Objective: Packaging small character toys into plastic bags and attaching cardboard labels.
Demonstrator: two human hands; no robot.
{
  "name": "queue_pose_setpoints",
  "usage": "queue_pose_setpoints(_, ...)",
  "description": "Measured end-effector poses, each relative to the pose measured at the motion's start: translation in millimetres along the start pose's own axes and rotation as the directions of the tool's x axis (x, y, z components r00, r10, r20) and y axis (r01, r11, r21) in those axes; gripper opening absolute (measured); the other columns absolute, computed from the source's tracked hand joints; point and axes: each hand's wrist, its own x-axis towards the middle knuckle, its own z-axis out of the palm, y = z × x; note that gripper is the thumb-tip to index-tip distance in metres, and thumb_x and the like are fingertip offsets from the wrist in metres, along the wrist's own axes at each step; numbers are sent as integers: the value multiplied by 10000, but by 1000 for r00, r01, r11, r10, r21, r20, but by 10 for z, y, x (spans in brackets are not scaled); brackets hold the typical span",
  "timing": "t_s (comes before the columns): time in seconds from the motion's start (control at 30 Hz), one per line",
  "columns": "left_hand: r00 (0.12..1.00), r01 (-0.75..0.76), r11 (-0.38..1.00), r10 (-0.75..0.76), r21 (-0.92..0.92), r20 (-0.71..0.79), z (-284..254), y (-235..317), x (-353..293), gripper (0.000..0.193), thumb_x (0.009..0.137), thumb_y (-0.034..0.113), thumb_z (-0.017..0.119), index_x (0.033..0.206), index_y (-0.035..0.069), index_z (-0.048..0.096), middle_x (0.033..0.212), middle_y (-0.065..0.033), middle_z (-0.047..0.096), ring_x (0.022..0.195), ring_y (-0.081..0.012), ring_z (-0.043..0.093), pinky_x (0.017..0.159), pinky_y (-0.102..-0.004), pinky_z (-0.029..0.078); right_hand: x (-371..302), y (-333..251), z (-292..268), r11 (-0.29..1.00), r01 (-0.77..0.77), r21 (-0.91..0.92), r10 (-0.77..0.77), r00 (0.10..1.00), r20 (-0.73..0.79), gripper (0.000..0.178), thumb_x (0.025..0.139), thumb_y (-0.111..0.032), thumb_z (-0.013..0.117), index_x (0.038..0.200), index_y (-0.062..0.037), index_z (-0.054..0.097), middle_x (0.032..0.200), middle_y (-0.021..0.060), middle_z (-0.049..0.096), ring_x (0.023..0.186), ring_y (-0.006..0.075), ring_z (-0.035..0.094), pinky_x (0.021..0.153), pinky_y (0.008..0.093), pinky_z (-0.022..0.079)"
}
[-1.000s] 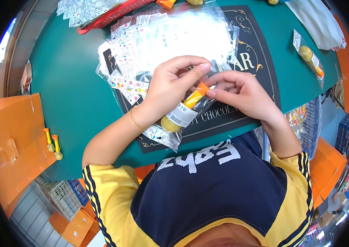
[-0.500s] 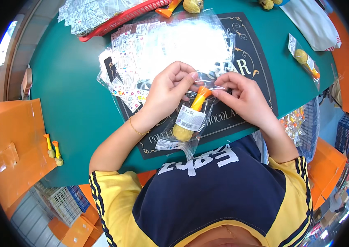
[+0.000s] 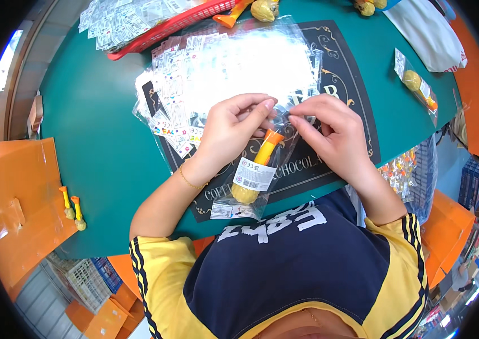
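A clear plastic bag (image 3: pixel 226 195) lies tilted in front of me over the dark printed mat (image 3: pixel 358 124). Inside it sits a toy (image 3: pixel 267 149) with an orange flared end, a yellow stem and a round yellowish head; a white label covers its middle. My left hand (image 3: pixel 239 121) pinches the bag's top edge between thumb and fingers. At the same edge, my right hand (image 3: pixel 329 129) has thumb and forefinger closed on the film. Beyond both hands spreads a pile of clear bags (image 3: pixel 245 62), with strong glare over it.
A red basket (image 3: pixel 177 25) of labelled bags stands at the far left. Near it lie loose toys (image 3: pixel 264 10). One bagged toy (image 3: pixel 418 85) rests at the right beside a white bag (image 3: pixel 425 34). Two toys (image 3: pixel 75 213) lie by the orange box (image 3: pixel 19 209) at left.
The bagged toy has shifted slightly toward me and left. My right hand has moved a little along the bag's top edge, and the bag's film looks flatter.
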Motion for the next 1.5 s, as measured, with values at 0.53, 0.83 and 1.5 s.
queue_pose_setpoints(0.53, 874, -457, 793, 484, 403, 38, 71, -90, -70, 171, 952, 77, 545, 1029, -32, 652, 833, -123, 704, 772, -144, 692, 700, -264, 548, 229, -4, 83, 950, 120, -289, -118, 993, 23, 116, 803, -56, 668, 916, -37, 658, 837, 72, 651, 671, 205, 637, 599, 274, 478)
queue_pose_setpoints(0.83, 974, -223, 947, 208, -232, -84, -27, -69, -77, 288, 1005, 174, 484, 1178, -47, 547, 1035, -158, 655, 914, -192, 677, 790, -278, 563, -340, 389, -1240, 840, -304, -450, 343, 940, 5, 114, 789, -36, 631, 896, -3, 649, 815, 71, 646, 653, 171, 581, 612, 273, 463)
queue_pose_setpoints(1.5, 959, -284, 953, 284, -111, -9, 181, -56, -144, 268, 991, 189, 524, 1179, 17, 607, 1022, -60, 653, 661, -30, 562, 532, -160, 465, 646, -175, -735, 912, 380, -154, -254, 818, 516, 122, 768, -68, 714, 889, -57, 717, 1120, 72, 627, 1000, 264, 584, 839, 364, 468)
